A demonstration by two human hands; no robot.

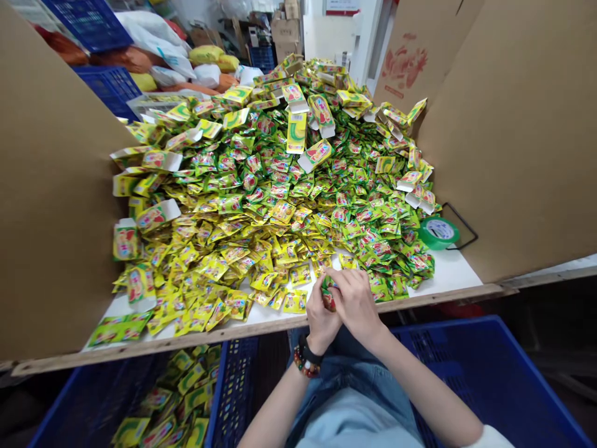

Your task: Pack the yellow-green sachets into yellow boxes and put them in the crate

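Note:
My left hand (321, 317) and my right hand (355, 302) meet just over the table's front edge. Between them they hold a small green and red packet (328, 300), mostly covered by the fingers. My left hand is wrapped round its left side, and the fingers of my right hand press on it from the right. Behind the hands rises a big heap of small packets, yellow ones (209, 267) at the front left and green ones (373, 239) at the right. Small open boxes (296, 132) lie on top of the heap.
Cardboard walls (522, 143) flank the table (448, 274). Green tape (439, 232) lies at the right by a black wire frame. Below are blue crates (485, 361); the left one holds filled-looking boxes (191, 379). Sacks and a blue basket (109, 87) stand behind.

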